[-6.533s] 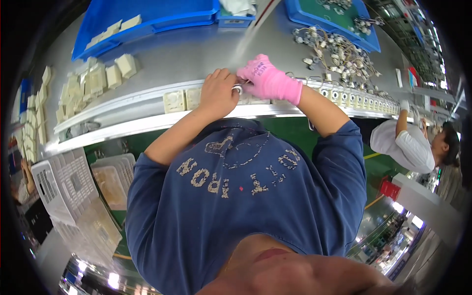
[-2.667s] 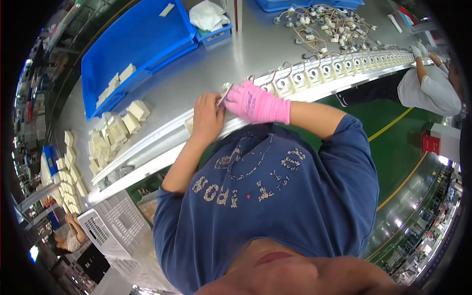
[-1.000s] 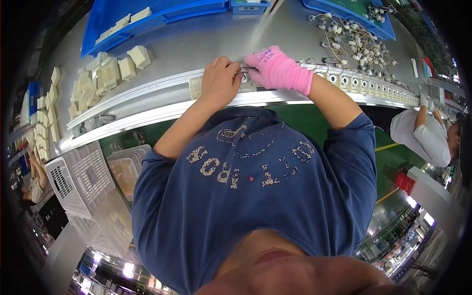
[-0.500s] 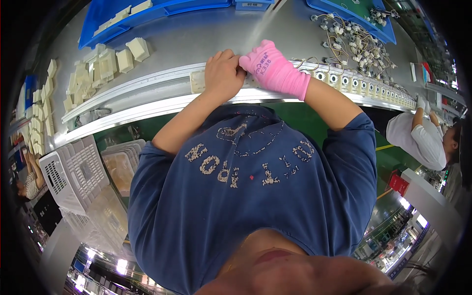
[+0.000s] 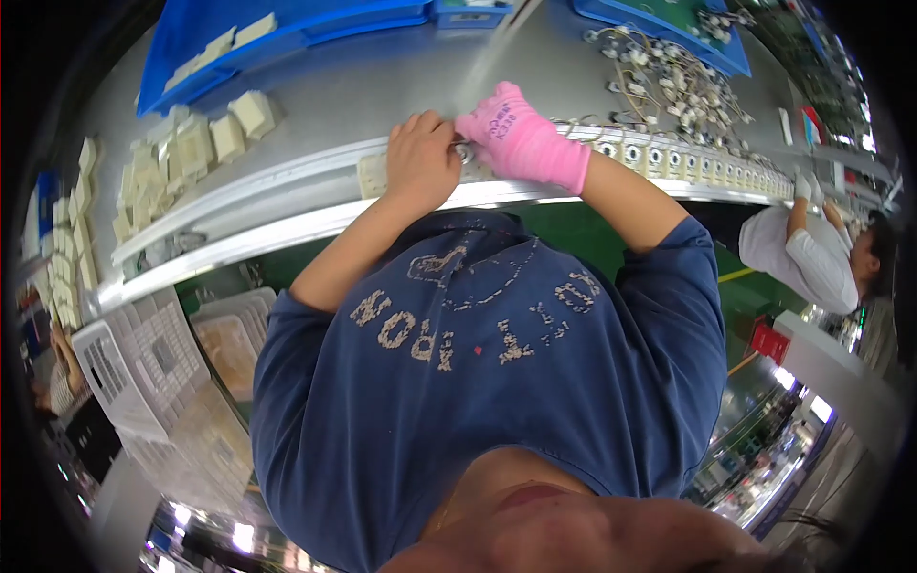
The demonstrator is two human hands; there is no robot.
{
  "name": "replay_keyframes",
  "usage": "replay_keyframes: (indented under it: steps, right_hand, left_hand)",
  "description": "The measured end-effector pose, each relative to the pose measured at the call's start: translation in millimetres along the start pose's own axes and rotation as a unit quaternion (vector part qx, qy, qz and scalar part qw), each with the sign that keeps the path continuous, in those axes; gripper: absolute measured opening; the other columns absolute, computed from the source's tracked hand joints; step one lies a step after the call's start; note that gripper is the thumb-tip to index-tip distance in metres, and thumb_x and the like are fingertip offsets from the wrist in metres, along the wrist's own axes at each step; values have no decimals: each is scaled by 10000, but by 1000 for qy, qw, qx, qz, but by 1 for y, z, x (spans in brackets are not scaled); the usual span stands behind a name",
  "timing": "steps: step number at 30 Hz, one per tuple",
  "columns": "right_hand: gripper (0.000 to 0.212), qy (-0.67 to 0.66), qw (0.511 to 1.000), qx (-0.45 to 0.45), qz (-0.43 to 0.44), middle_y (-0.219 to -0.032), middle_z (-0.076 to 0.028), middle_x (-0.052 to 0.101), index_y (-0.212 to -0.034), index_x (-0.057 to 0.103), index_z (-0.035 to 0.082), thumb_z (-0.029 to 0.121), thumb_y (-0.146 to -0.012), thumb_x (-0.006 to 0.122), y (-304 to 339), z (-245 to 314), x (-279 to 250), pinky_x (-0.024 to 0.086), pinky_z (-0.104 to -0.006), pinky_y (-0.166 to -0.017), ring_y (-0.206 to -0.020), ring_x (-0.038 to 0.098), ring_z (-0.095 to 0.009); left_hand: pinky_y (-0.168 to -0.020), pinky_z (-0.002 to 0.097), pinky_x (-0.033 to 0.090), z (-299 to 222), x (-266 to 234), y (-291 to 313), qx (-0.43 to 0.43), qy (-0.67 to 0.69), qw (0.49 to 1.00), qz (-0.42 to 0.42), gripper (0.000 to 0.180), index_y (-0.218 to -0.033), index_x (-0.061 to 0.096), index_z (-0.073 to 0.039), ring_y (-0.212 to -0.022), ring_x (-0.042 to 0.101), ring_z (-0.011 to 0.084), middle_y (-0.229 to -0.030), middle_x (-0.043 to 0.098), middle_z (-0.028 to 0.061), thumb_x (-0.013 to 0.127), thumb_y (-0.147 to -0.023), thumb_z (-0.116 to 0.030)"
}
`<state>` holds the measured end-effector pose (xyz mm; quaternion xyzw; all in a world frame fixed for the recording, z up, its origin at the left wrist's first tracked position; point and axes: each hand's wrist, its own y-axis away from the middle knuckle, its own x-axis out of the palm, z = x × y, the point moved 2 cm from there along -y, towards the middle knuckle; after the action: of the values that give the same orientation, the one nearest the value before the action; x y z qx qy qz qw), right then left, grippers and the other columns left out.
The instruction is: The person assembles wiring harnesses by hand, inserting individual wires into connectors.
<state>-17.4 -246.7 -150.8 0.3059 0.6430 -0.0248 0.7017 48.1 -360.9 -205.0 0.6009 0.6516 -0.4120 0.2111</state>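
My bare left hand (image 5: 423,158) lies over the metal rail, its fingers together and bent down on a cream plastic housing (image 5: 372,179) whose left end shows beside the palm. My right hand (image 5: 521,138), in a pink knitted glove, is closed just to the right, its fingertips close to my left fingers. Between the hands a small pale round part (image 5: 466,153) shows partly, with a dark line near it. What the gloved fingers pinch is hidden. Right of the glove, a row of cream housings with dark round centres (image 5: 666,162) stands along the rail.
Cream blocks (image 5: 196,143) are heaped at left, behind the rail (image 5: 287,186). Blue bins (image 5: 315,36) line the far side. A tangle of wired connectors (image 5: 673,81) lies at far right. White plastic baskets (image 5: 143,353) stand low at left; a co-worker (image 5: 807,248) is at right.
The whole view has shifted slightly. My hands have parted a little at the fingertips, so the pale round part between them now shows. My left fingers lie flatter over the housing.
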Motion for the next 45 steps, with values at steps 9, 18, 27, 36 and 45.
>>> replay_keyframes:
  steps: [9, 18, 27, 36, 45]
  right_hand:
    - [284, -182, 920, 269, -219, -950, -122, 618, -978, 568, 59, 234, -754, 564, 37, -177, 66, 451, -379, -810, -938, 580, -294]
    - [240, -118, 938, 314, 84, -840, -237, 623, -781, 635, -22, 179, -720, 519, 90, -303, 215, 475, -440, -745, -858, 611, -345]
    - [241, -221, 880, 403, -118, -753, -171, 618, -807, 623, -34, 191, -767, 546, 124, -340, 148, 488, -339, -642, -704, 607, -267]
    - [251, -559, 538, 327, -540, -768, -20, 614, -994, 613, 3, 177, -817, 578, 140, -312, 102, 425, -215, -578, -643, 540, -73]
    - [177, -282, 589, 331, -681, -696, -17, 570, -950, 607, 22, 117, -830, 518, 141, -308, 66, 432, -220, -575, -578, 502, -60]
  left_hand:
    - [-792, 394, 404, 30, -50, 10, -19, -16, 995, -91, 230, -1001, 564, -47, -893, 534, 277, -916, 569, 131, 567, -805, -168]
    - [-521, 342, 397, 46, -62, 24, -257, -52, 961, 89, 344, -979, 565, -39, -515, 534, 229, -531, 540, 108, 495, -885, -362]
    - [-553, 315, 409, 53, -76, 13, -306, -48, 948, 70, 354, -980, 571, -36, -560, 560, 193, -566, 559, 89, 517, -873, -370]
    - [-574, 275, 407, 41, -77, -23, -222, 57, 968, 99, 287, -991, 575, -15, -607, 544, 133, -653, 563, 66, 549, -873, -276]
    - [-576, 329, 411, 29, -63, -51, -138, 108, 975, 138, 299, -979, 587, -37, -621, 542, 225, -684, 593, 100, 551, -856, -306]
